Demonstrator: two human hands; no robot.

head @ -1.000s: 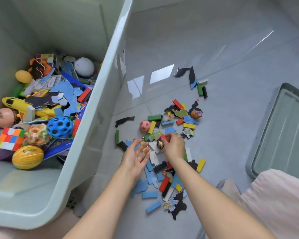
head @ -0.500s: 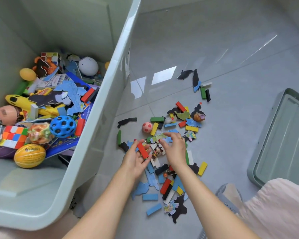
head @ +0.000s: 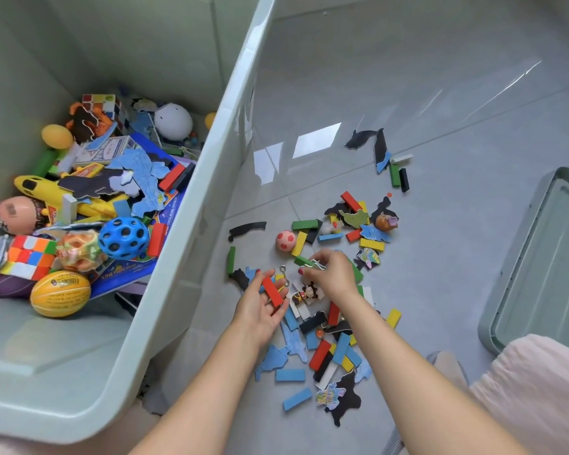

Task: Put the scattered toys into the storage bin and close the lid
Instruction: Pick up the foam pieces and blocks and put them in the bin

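Scattered toys (head: 329, 323) lie on the grey floor: coloured blocks, foam puzzle pieces, a pink ball (head: 285, 240) and a small doll figure (head: 304, 293). The pale green storage bin (head: 191, 257) stands open at the left, with several toys inside. My left hand (head: 260, 307) lies palm up just above the pile, fingers straight, with a red block (head: 272, 291) resting on it. My right hand (head: 334, 274) hovers beside it, fingertips pinching a small thin piece next to a green block (head: 301, 260). The bin's lid (head: 539, 257) lies on the floor at the right.
A separate cluster of black foam shapes and blocks (head: 388, 159) lies farther back on the floor. A slipper (head: 447, 362) and pink clothing (head: 532, 389) sit at the lower right, between the pile and the lid.
A red block has come onto my left palm. My right hand has lifted off the pile and now pinches a small piece close to my left fingertips.
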